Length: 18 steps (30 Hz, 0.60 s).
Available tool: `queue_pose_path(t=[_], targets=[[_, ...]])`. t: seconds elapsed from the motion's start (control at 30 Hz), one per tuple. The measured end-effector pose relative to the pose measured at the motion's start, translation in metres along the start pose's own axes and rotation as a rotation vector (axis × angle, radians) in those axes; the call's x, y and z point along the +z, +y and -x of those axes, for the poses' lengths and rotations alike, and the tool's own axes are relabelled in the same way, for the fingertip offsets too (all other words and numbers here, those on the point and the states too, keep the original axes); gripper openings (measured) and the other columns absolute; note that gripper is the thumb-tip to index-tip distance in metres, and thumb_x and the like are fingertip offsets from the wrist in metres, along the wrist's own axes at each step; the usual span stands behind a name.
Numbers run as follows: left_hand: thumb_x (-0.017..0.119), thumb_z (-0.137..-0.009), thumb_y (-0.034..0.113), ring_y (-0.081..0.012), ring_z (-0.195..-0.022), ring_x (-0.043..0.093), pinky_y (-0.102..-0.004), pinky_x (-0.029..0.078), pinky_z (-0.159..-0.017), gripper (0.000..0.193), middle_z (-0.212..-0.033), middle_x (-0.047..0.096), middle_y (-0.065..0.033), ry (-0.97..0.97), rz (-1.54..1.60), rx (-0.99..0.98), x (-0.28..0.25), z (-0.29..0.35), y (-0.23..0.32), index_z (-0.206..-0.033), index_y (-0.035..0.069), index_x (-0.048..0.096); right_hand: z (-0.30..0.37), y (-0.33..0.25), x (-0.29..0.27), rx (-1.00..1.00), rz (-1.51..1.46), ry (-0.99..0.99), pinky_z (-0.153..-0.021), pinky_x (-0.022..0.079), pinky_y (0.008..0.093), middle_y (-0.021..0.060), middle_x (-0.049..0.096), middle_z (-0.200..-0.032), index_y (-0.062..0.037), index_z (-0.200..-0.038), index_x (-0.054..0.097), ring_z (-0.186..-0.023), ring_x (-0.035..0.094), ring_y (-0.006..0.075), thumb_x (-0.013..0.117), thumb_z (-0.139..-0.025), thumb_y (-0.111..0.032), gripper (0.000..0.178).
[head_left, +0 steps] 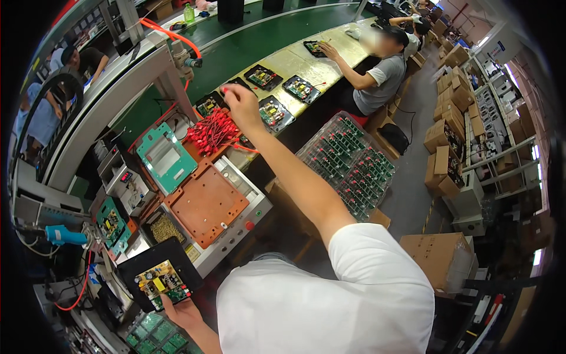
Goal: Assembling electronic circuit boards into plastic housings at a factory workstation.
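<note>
At the lower left, my left hand (183,311) grips the edge of a black plastic housing (127,268). A yellow-and-green circuit board (160,282) with many parts sits in that housing. My right arm reaches far forward, and my right hand (242,107) is above the work line with its fingers pinched. A small red piece (224,89) shows at the fingertips; its full shape is too small to make out. Just below and left of this hand lies a heap of red wire leads (212,131).
An orange fixture plate (206,203) and a teal frame (167,156) sit on the machine, beside a bin of small brass-coloured screws (165,227). More housings with boards (300,88) line the bench. A co-worker (380,76) sits beyond. Clear trays of green boards (354,165) stand right.
</note>
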State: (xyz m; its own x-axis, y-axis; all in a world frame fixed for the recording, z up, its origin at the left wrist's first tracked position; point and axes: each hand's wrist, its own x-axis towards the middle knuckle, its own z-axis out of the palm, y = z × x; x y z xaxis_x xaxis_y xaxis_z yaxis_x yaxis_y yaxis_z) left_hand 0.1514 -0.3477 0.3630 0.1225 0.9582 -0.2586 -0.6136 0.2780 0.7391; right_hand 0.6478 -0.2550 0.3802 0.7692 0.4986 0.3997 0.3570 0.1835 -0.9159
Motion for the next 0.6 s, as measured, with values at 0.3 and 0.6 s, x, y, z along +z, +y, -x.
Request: queue_pose_path(t=[0.3,0.6], targets=[[0.061,-0.096,0.012,-0.0212,-0.112,0.061,-0.038,0.05,-0.097,0.041,-0.128,0.059,-0.0106,0.012,-0.194,-0.106,0.023,-0.001,-0.011,-0.133,-0.001,0.051,0.148,-0.105,-0.019,-0.011,0.157,-0.646,-0.079,0.051,0.0299,0.0127,0.07,-0.094,0.0023,-0.105,0.07,-0.086,0.067,0.0202,0.064,-0.091,-0.01,0.02],[0.071,-0.086,0.005,-0.0145,-0.112,0.055,-0.0304,0.044,-0.098,0.052,-0.127,0.057,-0.0045,-0.057,-0.413,0.15,0.076,-0.003,-0.026,-0.133,0.002,0.05,0.173,-0.156,-0.004,-0.302,0.306,-0.803,-0.056,0.045,0.032,0.0091,0.059,-0.072,-0.0017,-0.094,0.072,-0.061,0.056,0.0228,0.073,-0.085,-0.009,0.012]])
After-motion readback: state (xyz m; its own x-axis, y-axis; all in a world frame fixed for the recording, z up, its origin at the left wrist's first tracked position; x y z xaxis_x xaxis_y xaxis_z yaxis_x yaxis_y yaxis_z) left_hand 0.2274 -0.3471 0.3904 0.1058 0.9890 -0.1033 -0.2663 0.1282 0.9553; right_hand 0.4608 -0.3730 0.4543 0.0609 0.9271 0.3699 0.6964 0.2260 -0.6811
